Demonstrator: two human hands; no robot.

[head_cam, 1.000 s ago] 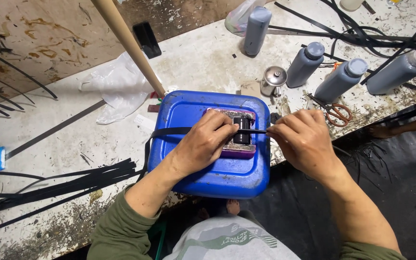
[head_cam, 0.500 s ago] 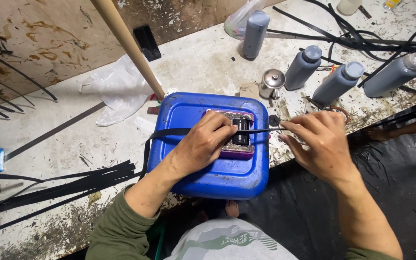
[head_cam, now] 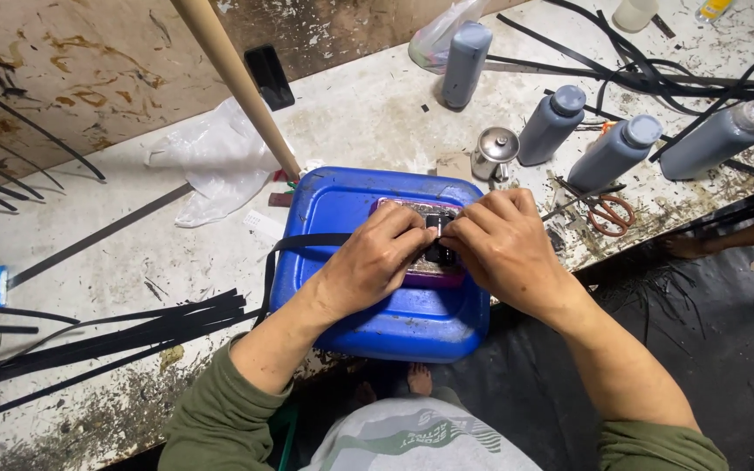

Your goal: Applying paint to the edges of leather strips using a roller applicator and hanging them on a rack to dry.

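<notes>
The left hand (head_cam: 375, 262) and right hand (head_cam: 503, 249) meet fingertip to fingertip, both pinching a small black piece (head_cam: 436, 228) on a purple pad (head_cam: 425, 275) atop the blue jerrycan (head_cam: 377, 314). A black strap (head_cam: 307, 242) runs left from the left hand. A wooden pole (head_cam: 237, 83) leans far left. Far right stand four grey bottles (head_cam: 551, 124), one metal cup (head_cam: 494, 153) and one pair of scissors (head_cam: 606, 212).

A black strap (head_cam: 307, 242) lies flat across the blue canister (head_cam: 377, 305), looping off its left edge.
</notes>
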